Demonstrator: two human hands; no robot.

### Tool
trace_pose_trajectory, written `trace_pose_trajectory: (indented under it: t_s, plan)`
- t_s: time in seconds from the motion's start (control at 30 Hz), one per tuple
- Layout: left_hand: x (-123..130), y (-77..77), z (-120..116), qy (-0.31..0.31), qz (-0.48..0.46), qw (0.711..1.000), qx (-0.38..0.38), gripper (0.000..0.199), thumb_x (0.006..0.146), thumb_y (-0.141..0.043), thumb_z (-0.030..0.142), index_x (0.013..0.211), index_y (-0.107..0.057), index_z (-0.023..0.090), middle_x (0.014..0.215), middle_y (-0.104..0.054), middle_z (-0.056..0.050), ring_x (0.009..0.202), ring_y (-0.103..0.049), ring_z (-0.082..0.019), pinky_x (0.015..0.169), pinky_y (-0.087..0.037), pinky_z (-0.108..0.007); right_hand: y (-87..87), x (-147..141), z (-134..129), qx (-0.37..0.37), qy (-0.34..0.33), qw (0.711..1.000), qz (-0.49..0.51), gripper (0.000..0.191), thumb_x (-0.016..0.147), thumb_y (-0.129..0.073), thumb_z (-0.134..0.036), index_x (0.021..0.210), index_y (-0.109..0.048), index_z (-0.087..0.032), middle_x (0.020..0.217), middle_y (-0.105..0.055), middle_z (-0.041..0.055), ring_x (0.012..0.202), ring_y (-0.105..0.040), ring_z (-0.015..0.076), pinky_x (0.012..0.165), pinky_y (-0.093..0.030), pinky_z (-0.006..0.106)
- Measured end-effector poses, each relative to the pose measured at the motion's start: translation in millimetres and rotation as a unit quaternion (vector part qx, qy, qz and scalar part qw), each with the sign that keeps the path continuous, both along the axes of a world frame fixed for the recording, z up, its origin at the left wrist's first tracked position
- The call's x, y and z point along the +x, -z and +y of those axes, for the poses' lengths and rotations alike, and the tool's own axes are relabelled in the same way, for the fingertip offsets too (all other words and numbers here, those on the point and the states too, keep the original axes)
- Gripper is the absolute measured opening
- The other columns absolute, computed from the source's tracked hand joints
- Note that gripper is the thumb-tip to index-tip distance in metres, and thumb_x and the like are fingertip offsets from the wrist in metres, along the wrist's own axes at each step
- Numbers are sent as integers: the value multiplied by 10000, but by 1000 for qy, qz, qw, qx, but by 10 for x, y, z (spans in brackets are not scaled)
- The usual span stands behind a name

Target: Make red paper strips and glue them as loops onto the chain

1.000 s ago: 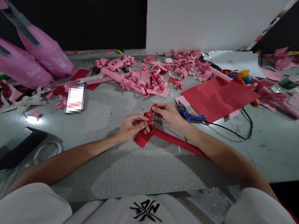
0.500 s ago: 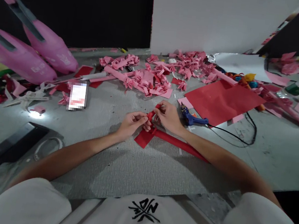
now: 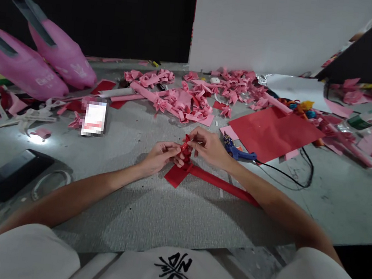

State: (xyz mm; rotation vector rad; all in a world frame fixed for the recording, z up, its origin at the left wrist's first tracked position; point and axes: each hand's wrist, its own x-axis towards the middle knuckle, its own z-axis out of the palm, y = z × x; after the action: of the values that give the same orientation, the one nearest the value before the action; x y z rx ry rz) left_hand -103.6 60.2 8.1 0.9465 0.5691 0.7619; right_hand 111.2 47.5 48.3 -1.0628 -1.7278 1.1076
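Between my two hands, near the middle of the table, is a small folded red paper flower (image 3: pixel 185 146). My left hand (image 3: pixel 163 156) pinches it from the left, fingers closed. On its right side my right hand (image 3: pixel 209 148) is closed with thumb and fingertips at the paper, partly hiding it. Just below the fingers lie a flat red paper piece (image 3: pixel 176 176) and a long rolled red paper tube (image 3: pixel 221 181), which runs right beneath my right forearm. A blue glue gun (image 3: pixel 238 153) rests to the right of my right hand.
Pink paper flowers (image 3: pixel 166 103) are heaped along the back. Red paper sheets (image 3: pixel 271 134) lie at right, with the glue gun's black cord (image 3: pixel 283 172) nearby. At left are pink bottle-shaped objects (image 3: pixel 56 58), a blurred white item (image 3: pixel 94 119) and a black box (image 3: pixel 12 174) with a cable.
The red paper between my fingers now stands more upright, with a pointed, petal-like top showing. My right hand has shifted slightly to the left around it. The camera view has shifted a little.
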Motion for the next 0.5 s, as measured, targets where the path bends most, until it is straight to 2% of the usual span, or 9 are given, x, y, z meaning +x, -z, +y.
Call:
trace_pose_trajectory:
  t_s: [0.2, 0.5]
  plan:
    - [-7, 11, 27, 15, 9, 1000, -14, 345, 767, -905, 389, 835, -704, 117, 734, -746, -58, 554, -721, -154, 575, -610, -251, -49, 67, 38, -32, -43, 999, 7, 129, 940, -675, -355, 963, -638, -234, 840, -697, 4, 705, -672, 150, 684, -579, 305]
    - [-25, 44, 39, 26, 7, 1000, 1, 327, 798, -880, 377, 831, -686, 117, 727, -738, -65, 564, -723, -168, 575, -594, -258, -82, 158, 78, 60, -73, 991, -94, 135, 964, -651, -294, 977, -762, -219, 776, -730, 0, 710, -683, 145, 704, -525, 273]
